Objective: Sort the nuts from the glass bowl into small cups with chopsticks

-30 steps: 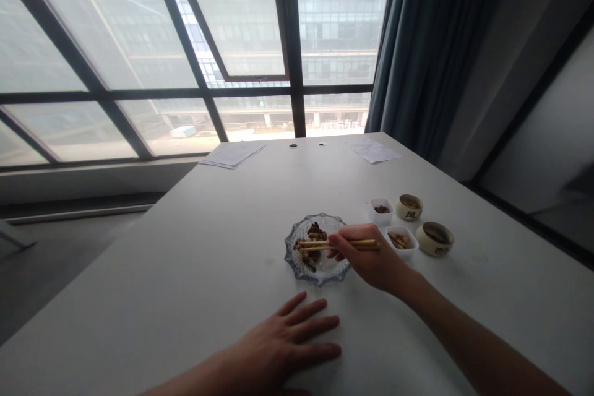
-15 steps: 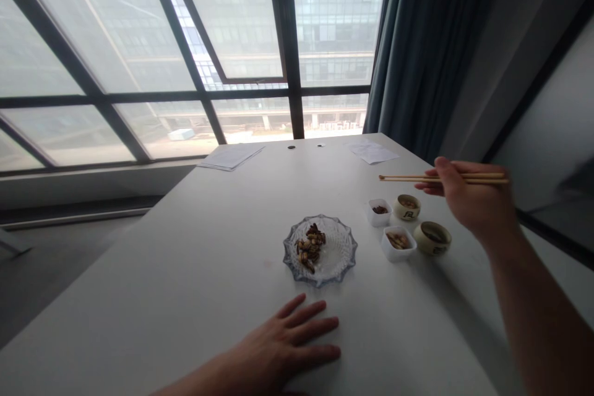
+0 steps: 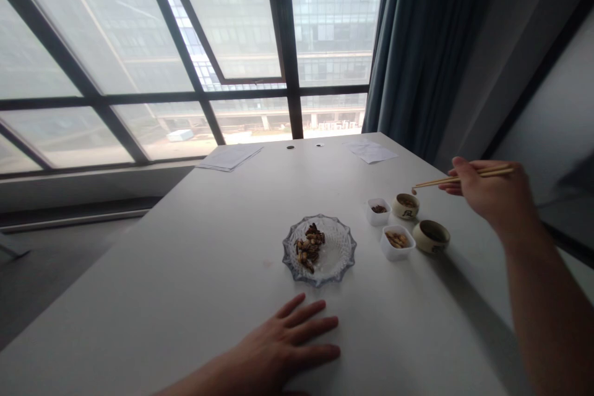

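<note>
A small pale-brown piece [image 3: 414, 191] hangs at the tips of a pair of wooden chopsticks [image 3: 436, 182], by the far rim of the smaller cream bowl [image 3: 400, 210]; the piece is tiny and soft in the picture, so whether it is squarely above the opening or slightly beyond is hard to say. A second ago the tips were in the pile [image 3: 310, 249] on the glass plate [image 3: 341, 253]; half a second ago they were held higher, and they have since dipped toward the bowl. The carry, by all appearances, is nearly complete, with the release not yet made. Gripping the sticks, the right hand [image 3: 497, 195] pinches them between thumb and fingers. Close by stand the larger cream bowl [image 3: 423, 244] and two white tubs, the farther [image 3: 378, 220] holding dark bits, the nearer [image 3: 398, 253] tan ones. The left hand [image 3: 286, 337], unmoved, lies palm down before the plate, fingers spread on the white table [image 3: 208, 247], with papers [image 3: 231, 157] at its window end
</note>
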`<state>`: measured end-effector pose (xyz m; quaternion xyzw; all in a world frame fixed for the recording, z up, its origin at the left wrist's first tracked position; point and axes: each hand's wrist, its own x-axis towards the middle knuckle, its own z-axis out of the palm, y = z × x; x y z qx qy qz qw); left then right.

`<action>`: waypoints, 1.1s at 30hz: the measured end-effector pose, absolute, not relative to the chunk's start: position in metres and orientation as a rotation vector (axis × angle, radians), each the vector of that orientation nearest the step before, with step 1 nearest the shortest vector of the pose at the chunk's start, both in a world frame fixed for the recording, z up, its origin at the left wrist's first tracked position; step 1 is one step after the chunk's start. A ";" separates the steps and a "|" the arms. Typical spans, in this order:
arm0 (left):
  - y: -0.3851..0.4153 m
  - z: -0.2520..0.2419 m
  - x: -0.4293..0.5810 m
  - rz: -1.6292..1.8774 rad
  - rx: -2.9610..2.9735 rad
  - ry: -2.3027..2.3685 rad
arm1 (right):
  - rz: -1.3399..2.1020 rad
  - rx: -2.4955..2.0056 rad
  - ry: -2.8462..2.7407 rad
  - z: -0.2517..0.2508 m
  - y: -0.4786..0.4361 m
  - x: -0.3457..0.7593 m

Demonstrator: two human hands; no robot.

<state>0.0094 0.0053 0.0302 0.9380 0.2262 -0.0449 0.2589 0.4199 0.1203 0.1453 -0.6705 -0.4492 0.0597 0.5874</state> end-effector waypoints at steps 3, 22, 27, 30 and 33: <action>0.005 0.030 0.009 -0.084 2.541 0.598 | 0.109 -1.533 -1.084 0.147 0.117 0.416; 0.006 0.026 0.008 -0.090 2.571 0.592 | 0.870 -1.173 -1.516 0.126 0.094 0.330; 0.006 0.027 0.008 -0.043 2.557 0.583 | 0.968 -1.157 -1.565 0.098 0.099 0.301; 0.005 0.026 0.008 0.002 2.556 0.576 | 0.988 -1.185 -1.489 0.083 0.102 0.289; 0.005 0.025 0.008 0.005 2.558 0.569 | 1.010 -1.189 -1.421 0.073 0.104 0.282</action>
